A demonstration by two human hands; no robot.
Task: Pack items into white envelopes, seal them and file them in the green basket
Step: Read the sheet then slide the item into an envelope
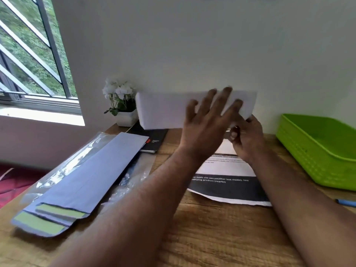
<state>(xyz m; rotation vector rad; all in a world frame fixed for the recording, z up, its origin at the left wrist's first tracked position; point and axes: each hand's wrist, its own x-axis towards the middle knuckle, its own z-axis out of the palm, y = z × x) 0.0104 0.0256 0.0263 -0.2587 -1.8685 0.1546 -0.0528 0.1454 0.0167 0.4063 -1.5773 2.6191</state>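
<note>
Wooden worktop [212, 237] up close, both hands raised over it. Left hand [208, 120] lies flat, fingers spread, against a blurry white paper envelope [163, 110] held in the air; right hand [247, 135] pinches its right end. Bright green plastic basket [316, 149] sits well off to the right.

A potted white flower [120, 101] stands beside a black notebook [152, 139] on the wooden desk [212, 237].

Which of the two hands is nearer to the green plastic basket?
Right. The right hand grips the right end of the raised white paper envelope, on the side toward the green plastic basket. The left hand lies spread on the envelope, farther from it.
</note>
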